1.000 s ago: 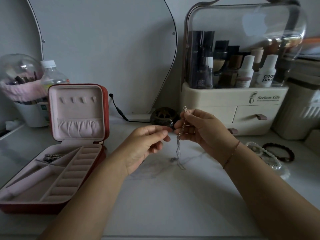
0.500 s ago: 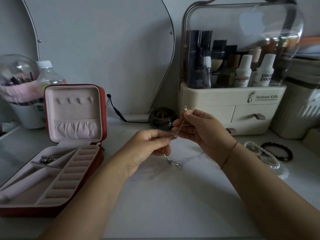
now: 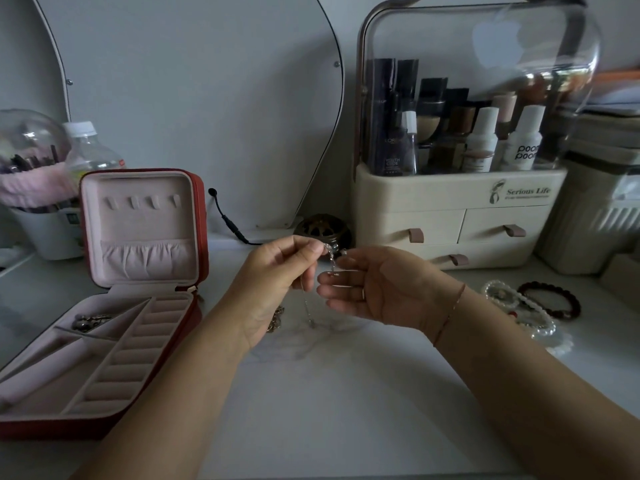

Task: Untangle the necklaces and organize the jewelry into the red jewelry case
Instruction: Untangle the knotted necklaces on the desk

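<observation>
- While I pinch the top end of the thin silver chain (image 3: 331,260) between thumb and forefinger of my left hand (image 3: 273,282), it hangs in front of me, its lower end reaching the marble tabletop (image 3: 329,393).
- My right hand (image 3: 381,289) is released, with the fingers fairly straight and their tips just beside the hanging chain. Contact cannot be confirmed.
- Recommended handling: let the chain's own weight draw it straight. Stroke it downward lightly with the right fingertips and tease any loop apart. A hard pull would likely tighten a knot in links this fine.
- A heavier gold-toned chain (image 3: 277,320) lies on the tabletop, partly hidden under my left hand. Whether it is caught up with the silver one cannot be told.
- The red jewelry case (image 3: 201,216) stands open, well apart to the left. It has a smooth red shell, soft pink lining, ridged ring rolls, slanted dividers, and hooks and a gathered pocket in the lid.
- Small metallic jewelry (image 3: 90,322) sits in its rear compartment.
- Glossy pearl bracelets (image 3: 519,306) and a dark beaded bracelet (image 3: 554,301) wait on the tabletop to the right.
</observation>
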Demonstrator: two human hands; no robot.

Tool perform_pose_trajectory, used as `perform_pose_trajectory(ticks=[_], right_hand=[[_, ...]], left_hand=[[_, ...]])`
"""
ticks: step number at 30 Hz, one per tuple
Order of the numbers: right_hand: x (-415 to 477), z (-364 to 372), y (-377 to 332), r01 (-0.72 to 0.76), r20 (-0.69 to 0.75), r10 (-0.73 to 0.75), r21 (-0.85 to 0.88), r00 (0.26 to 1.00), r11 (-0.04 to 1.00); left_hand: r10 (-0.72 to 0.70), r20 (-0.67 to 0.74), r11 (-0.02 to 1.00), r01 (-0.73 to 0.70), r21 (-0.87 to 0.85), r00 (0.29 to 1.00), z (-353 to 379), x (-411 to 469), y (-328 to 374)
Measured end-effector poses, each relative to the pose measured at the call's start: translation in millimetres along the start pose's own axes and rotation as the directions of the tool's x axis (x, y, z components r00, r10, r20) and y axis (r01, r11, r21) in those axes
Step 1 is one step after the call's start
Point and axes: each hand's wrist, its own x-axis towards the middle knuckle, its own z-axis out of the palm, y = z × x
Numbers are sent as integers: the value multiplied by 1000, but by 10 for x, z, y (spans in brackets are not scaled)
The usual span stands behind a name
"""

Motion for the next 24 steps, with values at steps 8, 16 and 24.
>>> perform_pose_trajectory(ticks=[8,16,24], right_hand=[[9,-10,21,-33,67,40,-112,997,993],[-10,23,43,-16,141,53,-253,989,967],[-8,-10,-7,-50,172,62,-72,983,996]], left_hand=[[18,30,998,-16,-54,999,19,-5,32],[32,17,999,-31,-25,999,-1,-3,19],[6,-50,999,-8,-38,999,-8,12,11]])
